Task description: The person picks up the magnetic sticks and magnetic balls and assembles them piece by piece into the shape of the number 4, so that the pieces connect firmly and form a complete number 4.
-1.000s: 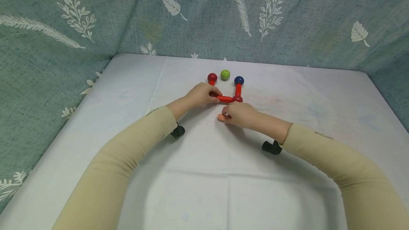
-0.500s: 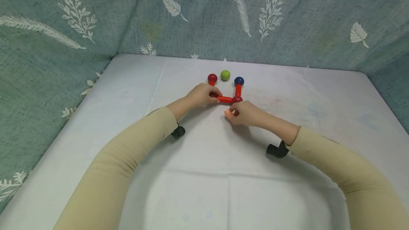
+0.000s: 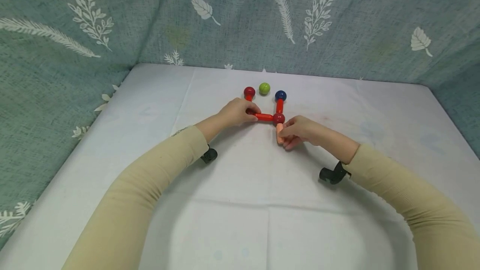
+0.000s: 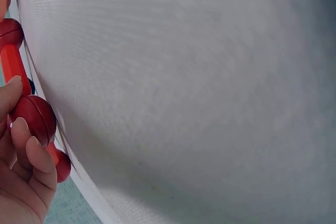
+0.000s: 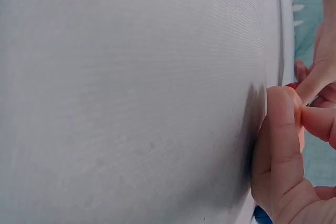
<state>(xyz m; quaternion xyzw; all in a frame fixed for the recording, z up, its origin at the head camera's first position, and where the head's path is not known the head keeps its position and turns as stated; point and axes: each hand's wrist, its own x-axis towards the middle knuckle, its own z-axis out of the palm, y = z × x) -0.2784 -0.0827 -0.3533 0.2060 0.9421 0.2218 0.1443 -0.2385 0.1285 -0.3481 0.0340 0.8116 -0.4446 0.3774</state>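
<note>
Red balls and rods form a U-shaped frame on the white cloth. My left hand (image 3: 237, 111) grips its left corner, fingers round a red ball (image 4: 35, 120) and thumb by the red crossbar rod (image 3: 264, 117). Beyond that hand is another red ball (image 3: 249, 91). The crossbar ends at the right corner's red ball (image 3: 278, 118), from which a red rod (image 3: 279, 106) leads to a blue ball (image 3: 280, 96). Between thumb and fingers my right hand (image 3: 300, 130) pinches an orange rod (image 3: 279, 133), its far end against the right corner ball.
A lone green ball (image 3: 264, 88) sits between the frame's two far ends. Behind the white-covered table (image 3: 225, 220) hangs a green curtain (image 3: 240, 20) with white leaf prints. A black wrist camera (image 3: 331, 175) hangs under the right sleeve, another (image 3: 209, 155) under the left.
The right hand has moved right and turned the orange rod from crosswise to in line with the right-hand red rod, up to the corner ball. The left hand stays where it was.
</note>
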